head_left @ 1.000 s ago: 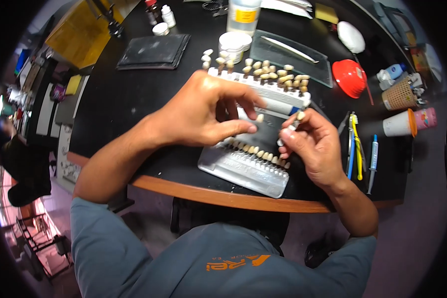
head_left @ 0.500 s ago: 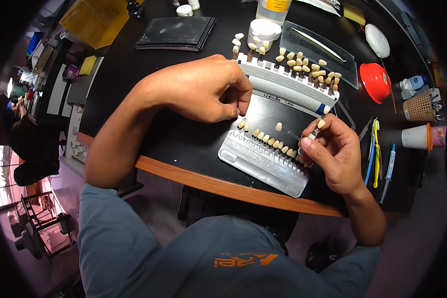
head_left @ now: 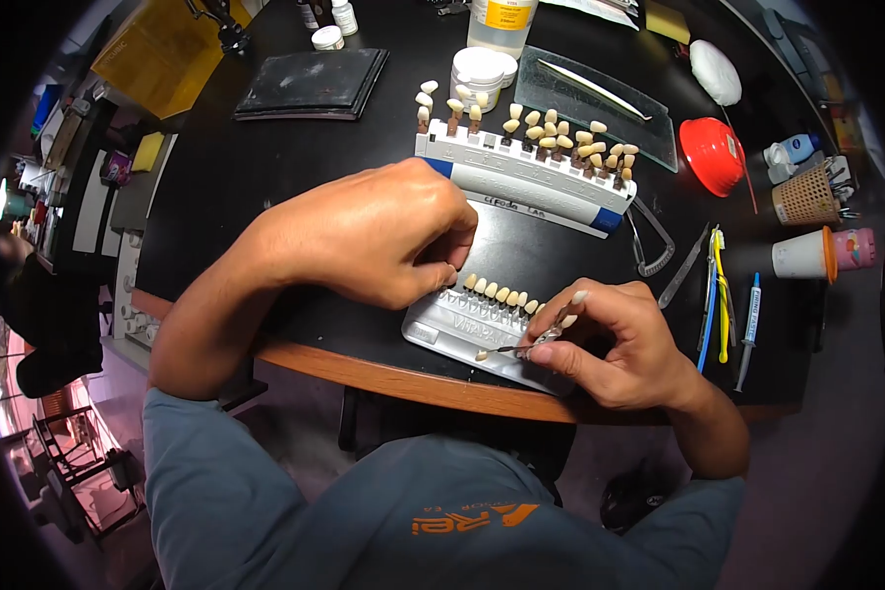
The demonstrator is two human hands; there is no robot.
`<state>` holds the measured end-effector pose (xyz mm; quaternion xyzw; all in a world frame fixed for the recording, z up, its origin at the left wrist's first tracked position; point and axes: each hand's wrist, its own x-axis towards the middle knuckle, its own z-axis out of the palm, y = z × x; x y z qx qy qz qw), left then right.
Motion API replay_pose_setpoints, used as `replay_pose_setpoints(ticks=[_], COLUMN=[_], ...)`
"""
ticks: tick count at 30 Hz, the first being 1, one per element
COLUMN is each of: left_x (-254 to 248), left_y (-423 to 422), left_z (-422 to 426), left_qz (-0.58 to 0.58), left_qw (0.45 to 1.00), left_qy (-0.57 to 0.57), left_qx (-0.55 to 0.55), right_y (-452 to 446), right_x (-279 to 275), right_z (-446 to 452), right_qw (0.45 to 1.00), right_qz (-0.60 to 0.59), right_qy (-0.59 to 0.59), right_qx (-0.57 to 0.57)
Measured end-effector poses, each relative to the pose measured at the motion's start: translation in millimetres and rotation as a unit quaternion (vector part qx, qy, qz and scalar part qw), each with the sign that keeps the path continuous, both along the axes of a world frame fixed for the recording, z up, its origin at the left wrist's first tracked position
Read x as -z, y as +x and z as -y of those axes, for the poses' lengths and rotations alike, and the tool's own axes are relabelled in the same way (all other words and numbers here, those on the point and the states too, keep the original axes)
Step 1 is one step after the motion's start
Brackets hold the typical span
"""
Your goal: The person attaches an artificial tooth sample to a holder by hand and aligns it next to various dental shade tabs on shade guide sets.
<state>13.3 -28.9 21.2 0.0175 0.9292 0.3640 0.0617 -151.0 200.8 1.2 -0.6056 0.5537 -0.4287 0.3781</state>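
Observation:
A silver dental shade guide [head_left: 433, 332] lies near the table's front edge, with a row of tooth-coloured tabs [head_left: 502, 294] along its far side. My left hand [head_left: 388, 236] is closed, thumb and fingers pinched at the row's left end; what they grip is hidden. Over the guide's right part, my right hand [head_left: 610, 344] pinches shade tabs. One shade tab [head_left: 482, 355] points left on a thin stem above the guide's face. Another tooth-shaped tip [head_left: 580, 297] sticks up by the index finger.
Behind my hands stands a white and blue shade-guide holder [head_left: 521, 182] with several tooth tabs. Further back are a glass slab [head_left: 560, 93], a white jar [head_left: 480, 67] and a black case [head_left: 310, 84]. To the right are a red bowl [head_left: 710, 157], a syringe [head_left: 749, 329] and brushes [head_left: 723, 305].
My right hand has moved left and turned, bringing a tab over the guide's face. My left hand stays pinched at the row's left end. The whole view has shifted slightly.

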Motion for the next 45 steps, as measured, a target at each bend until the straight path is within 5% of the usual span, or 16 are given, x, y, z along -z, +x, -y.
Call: replay_pose_setpoints(ticks=[7,16,21,31,37,41,45], left_x=[-8.4,-12.9,2.4,3.8,3.6,6.4,2.5], left_y=[1.9,-1.1,-1.6,0.3,-3.2,-7.2,-8.7], left_z=[-4.1,-4.6,-6.1,-9.9,-15.8,-13.3,-11.0], left_qz=[0.023,0.042,-0.024,-0.046,-0.053,-0.154,-0.135], left_qw=[0.999,0.999,0.996,0.998,0.992,0.980,0.975], left_qy=[-0.045,0.027,0.059,0.004,0.026,-0.003,0.096], left_qx=[0.006,-0.021,-0.058,-0.034,-0.108,-0.127,-0.146], right_y=[4.2,0.0,-1.6,-0.3,2.0,2.0,-0.8], right_x=[0.9,-7.5,-1.6,2.3,2.4,2.1,-0.1], right_z=[-1.1,5.9,1.2,2.4,2.5,3.5,1.6], right_qw=[0.997,0.975,0.988,0.984,0.985,0.984,0.988], right_qz=[-0.060,-0.156,-0.148,-0.161,-0.157,-0.162,-0.140], right_qy=[-0.043,-0.154,-0.052,-0.076,-0.073,-0.078,-0.068], right_qx=[-0.006,0.024,0.012,-0.002,-0.001,0.000,0.013])
